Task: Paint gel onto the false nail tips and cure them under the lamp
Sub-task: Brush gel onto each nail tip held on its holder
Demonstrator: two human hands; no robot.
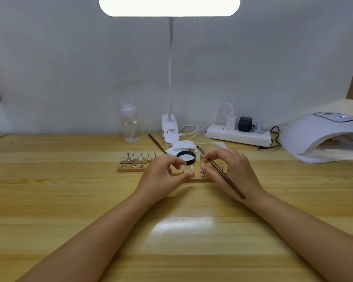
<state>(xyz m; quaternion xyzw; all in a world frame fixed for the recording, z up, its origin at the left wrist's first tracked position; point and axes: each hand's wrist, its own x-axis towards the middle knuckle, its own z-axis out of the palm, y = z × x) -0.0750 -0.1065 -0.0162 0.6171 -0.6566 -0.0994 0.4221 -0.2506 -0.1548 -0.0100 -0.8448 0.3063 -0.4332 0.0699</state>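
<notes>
Two wooden holder strips carry false nail tips on small metal stands. The left strip [128, 169] holds several tips [141, 158]. The near strip [198, 179] lies under my hands with tips [191, 167] standing on it. My left hand [165, 176] pinches one stand at the strip's left part, thumb on the strip's front edge. My right hand [230, 169] holds a long brown brush [222, 174], its bristle end pointing up-left beside a tip [202, 164]. A round black gel jar [186, 157] sits open just behind. The white cure lamp [322, 137] stands at far right.
A lit white clip desk lamp [169, 129] rises at the back centre. A clear bottle [130, 125] stands to its left, a power strip [238, 135] with plugs to its right. A second brush [156, 143] and white pads [181, 147] lie behind the jar.
</notes>
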